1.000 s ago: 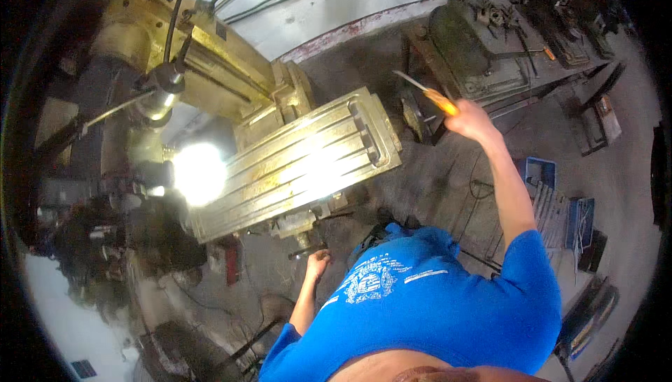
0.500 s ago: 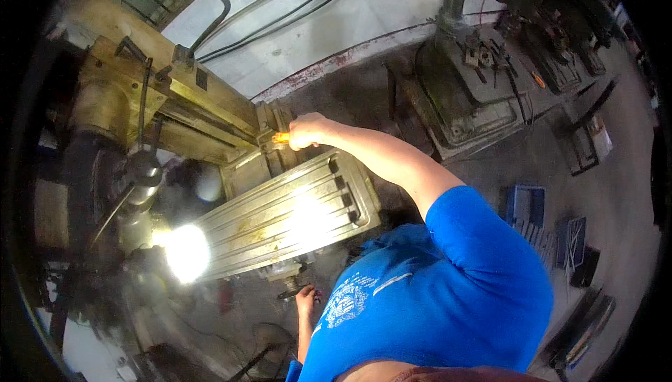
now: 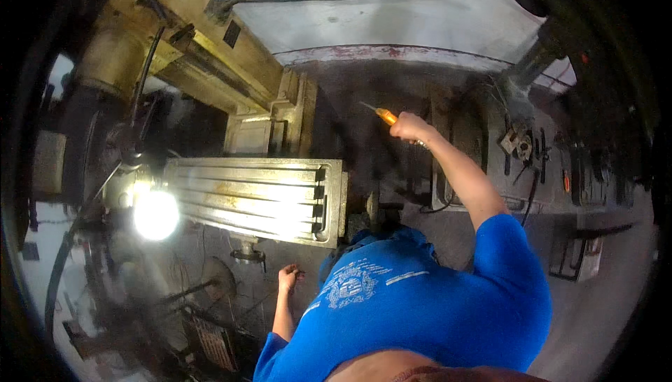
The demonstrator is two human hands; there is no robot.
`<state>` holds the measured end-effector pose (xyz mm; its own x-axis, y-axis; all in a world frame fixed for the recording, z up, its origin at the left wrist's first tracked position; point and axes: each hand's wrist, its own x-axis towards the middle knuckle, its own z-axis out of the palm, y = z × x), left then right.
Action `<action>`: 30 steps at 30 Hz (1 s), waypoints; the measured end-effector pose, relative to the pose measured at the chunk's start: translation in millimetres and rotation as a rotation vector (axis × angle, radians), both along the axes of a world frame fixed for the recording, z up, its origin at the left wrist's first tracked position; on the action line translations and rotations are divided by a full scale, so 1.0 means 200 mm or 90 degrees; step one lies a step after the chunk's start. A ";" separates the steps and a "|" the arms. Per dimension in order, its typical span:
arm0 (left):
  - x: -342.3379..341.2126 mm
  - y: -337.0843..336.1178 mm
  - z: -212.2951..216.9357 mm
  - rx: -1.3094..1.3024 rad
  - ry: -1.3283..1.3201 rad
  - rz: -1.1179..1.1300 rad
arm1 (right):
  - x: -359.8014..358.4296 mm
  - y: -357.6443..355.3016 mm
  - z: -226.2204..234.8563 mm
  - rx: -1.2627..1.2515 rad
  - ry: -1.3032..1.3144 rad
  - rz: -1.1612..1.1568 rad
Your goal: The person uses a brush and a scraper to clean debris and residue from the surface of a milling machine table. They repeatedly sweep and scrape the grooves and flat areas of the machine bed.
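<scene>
My right hand is closed round the orange handle of a screwdriver. Its thin metal shaft points up and to the left, over the dark floor beyond the machine table. That slotted metal machine table lies to the left of the hand, apart from it. Low on the left, my left hand hangs beside the table's near edge with its fingers curled. Something small and dark shows at those fingertips, too small to name. Nearest to this hand is a round handwheel under the table, which it does not touch.
A bright lamp shines at the table's left end. The machine's yellowish arm rises at the back left. To the right stands a second machine base with clamps and tools on it. A metal frame rests on the floor.
My right hand has swung right with the screwdriver, away from the machine column. My left hand has come away from the handwheel. The whole view has turned to the right.
</scene>
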<state>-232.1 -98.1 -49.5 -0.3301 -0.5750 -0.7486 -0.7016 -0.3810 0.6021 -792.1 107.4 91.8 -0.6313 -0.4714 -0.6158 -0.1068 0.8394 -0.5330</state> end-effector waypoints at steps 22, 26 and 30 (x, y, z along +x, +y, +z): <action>-0.11 0.19 0.19 -0.007 0.092 0.069 | 0.27 -0.27 0.10 -0.074 0.042 0.103; -0.13 0.12 0.20 -0.018 0.077 0.014 | 0.46 0.04 0.02 -0.104 0.165 0.064; -0.56 0.16 0.81 -0.054 0.350 -0.076 | 0.85 0.34 0.29 -0.259 0.072 -0.054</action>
<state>-343.3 -65.8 111.6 -0.7248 -0.5601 -0.4012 -0.3118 -0.2525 0.9160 -621.3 176.1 149.5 -0.7311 -0.6048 -0.3158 -0.1231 0.5721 -0.8109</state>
